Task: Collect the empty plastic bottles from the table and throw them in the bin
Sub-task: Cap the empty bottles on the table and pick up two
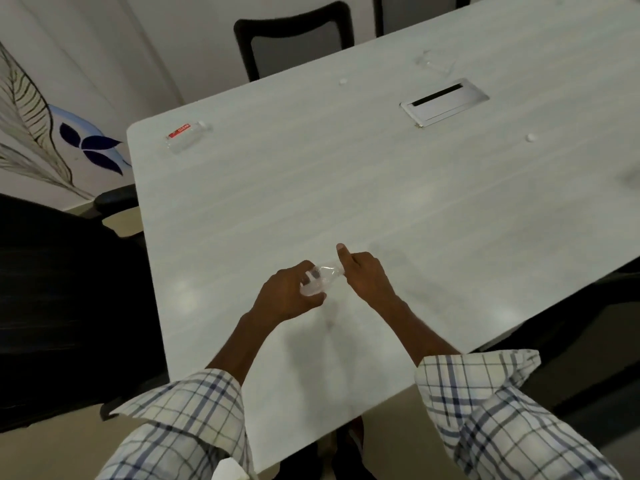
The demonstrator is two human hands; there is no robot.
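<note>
A clear, crumpled plastic bottle (pixel 320 280) is held just above the white table (pixel 311 188) near its front edge. My left hand (pixel 289 294) wraps around its body. My right hand (pixel 363 271) pinches its neck end, thumb raised. A second clear bottle with a red label (pixel 187 135) lies on its side near the table's far left corner. Another clear bottle (pixel 433 62) lies at the far right. No bin is in view.
Two small white caps (pixel 343 81) (pixel 530 137) lie on the table. A metal cable hatch (pixel 445 102) is set into the top at the right. Black chairs stand at the left (pixel 62 289) and at the far side (pixel 294 36).
</note>
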